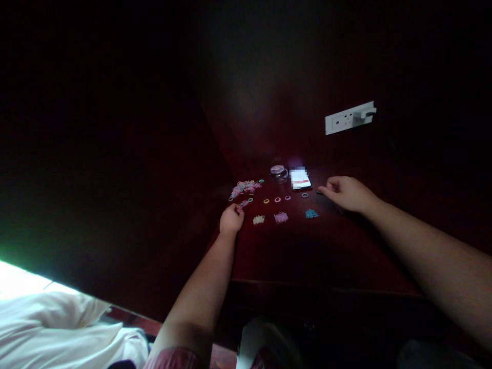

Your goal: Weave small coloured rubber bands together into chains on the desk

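Small elastic bands lie on the dark red table. A mixed pile of bands [246,189] is at the left, just beyond my left hand [231,219]. That hand's fingers are curled together by a few pinkish bands [243,204], and what they hold cannot be made out. Sorted heaps lie nearer me: cream bands [259,220], pink-purple bands [281,218] and blue bands [311,213]. Behind them runs a row of single rings, such as a yellow ring [266,201] and a grey-blue ring [305,195]. On the right, my right hand [346,194] is pinched closed above the table, its contents too small to tell.
A round clear jar [279,174] stands behind the rings, beside a lit phone [300,179]. On the back wall is a white socket strip [348,119] with a plug in it. A dark panel [154,169] rises at the left. White cloth [65,330] shows at lower left.
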The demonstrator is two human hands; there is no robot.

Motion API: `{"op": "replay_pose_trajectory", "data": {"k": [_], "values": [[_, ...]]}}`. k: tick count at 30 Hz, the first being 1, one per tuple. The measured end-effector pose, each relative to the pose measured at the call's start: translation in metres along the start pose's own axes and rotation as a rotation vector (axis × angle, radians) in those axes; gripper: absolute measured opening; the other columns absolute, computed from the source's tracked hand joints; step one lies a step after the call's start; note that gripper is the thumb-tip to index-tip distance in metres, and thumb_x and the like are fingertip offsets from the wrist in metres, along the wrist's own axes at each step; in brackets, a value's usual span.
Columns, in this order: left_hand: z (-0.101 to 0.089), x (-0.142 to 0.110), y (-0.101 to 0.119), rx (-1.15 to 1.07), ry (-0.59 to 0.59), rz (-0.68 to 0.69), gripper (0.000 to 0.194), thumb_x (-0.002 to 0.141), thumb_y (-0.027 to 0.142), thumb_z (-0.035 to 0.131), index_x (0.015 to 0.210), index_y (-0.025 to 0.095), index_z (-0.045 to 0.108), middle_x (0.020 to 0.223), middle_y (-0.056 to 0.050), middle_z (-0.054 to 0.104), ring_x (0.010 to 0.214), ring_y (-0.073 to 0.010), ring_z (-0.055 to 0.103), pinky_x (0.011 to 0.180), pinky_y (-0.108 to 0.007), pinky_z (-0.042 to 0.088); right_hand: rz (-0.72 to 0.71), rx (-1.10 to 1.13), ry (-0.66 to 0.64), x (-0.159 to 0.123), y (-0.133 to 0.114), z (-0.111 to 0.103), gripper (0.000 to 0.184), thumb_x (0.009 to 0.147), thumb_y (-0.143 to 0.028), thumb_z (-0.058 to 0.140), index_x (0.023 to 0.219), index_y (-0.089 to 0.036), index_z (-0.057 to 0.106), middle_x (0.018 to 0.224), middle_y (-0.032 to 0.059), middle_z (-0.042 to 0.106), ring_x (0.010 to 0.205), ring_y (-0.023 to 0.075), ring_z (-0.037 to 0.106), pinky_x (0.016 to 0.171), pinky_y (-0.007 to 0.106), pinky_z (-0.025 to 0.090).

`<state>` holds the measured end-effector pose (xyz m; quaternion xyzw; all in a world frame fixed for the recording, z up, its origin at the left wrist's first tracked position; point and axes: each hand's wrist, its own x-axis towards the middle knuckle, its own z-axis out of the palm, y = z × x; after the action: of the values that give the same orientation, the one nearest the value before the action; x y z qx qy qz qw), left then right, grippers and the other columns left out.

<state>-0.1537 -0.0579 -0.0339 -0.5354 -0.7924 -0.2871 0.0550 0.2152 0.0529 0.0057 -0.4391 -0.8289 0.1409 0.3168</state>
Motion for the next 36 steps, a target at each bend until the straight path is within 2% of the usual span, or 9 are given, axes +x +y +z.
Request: {"op": "replay_pose_trajectory", "data": {"k": [3,7,14,22,36], "values": [[0.01,0.011,0.004,0.013,-0.008,0.032,0.018,0.081,0.03,0.057,0.092,0.021,0.068,0.097,-0.007,0.069,0.087,-0.018,0.062,0.081,-0.027,0.046,-0.019,0.03,0.018,0.0,0.001,0.003,0.04,0.083,-0.053,0.05,0.061,-0.021,0.045,0.051,-0.0002,0.054,0.046,0.0125,0.045,0.048,0.027,0.029],[0.015,0.025,0.008,0.016,-0.029,-0.001,0.025,0.084,0.036,0.057,0.099,0.023,0.071,0.105,-0.007,0.07,0.093,-0.0189,0.063,0.085,-0.027,0.046,-0.032,0.071,0.021,0.0,0.003,0.006,0.041,0.083,-0.054,0.051,0.06,-0.021,0.043,0.051,-0.0008,0.053,0.047,0.012,0.044,0.048,0.026,0.03],[0.022,0.04,-0.001,-0.002,-0.043,-0.042,0.021,0.085,0.036,0.055,0.09,0.023,0.071,0.094,-0.007,0.072,0.086,-0.0195,0.065,0.081,-0.028,0.047,-0.031,0.09,0.009,-0.002,-0.002,0.003,0.041,0.082,-0.053,0.051,0.06,-0.021,0.042,0.051,-0.001,0.052,0.047,0.0122,0.044,0.049,0.026,0.03],[0.025,0.04,-0.001,-0.03,0.0,-0.002,0.021,0.089,0.03,0.047,0.092,0.02,0.065,0.103,-0.009,0.068,0.092,-0.0188,0.062,0.085,-0.029,0.045,-0.031,0.081,0.011,-0.002,-0.004,0.003,0.042,0.083,-0.055,0.049,0.06,-0.02,0.042,0.053,0.0,0.052,0.049,0.0124,0.045,0.05,0.026,0.031],[0.019,0.037,0.001,-0.053,-0.009,-0.027,0.021,0.09,0.031,0.045,0.096,0.023,0.063,0.098,-0.007,0.069,0.084,-0.0188,0.064,0.081,-0.029,0.046,-0.041,0.091,-0.001,-0.001,0.0,0.006,0.04,0.083,-0.053,0.05,0.061,-0.02,0.042,0.054,-0.0009,0.051,0.05,0.0121,0.044,0.05,0.025,0.031]]}}
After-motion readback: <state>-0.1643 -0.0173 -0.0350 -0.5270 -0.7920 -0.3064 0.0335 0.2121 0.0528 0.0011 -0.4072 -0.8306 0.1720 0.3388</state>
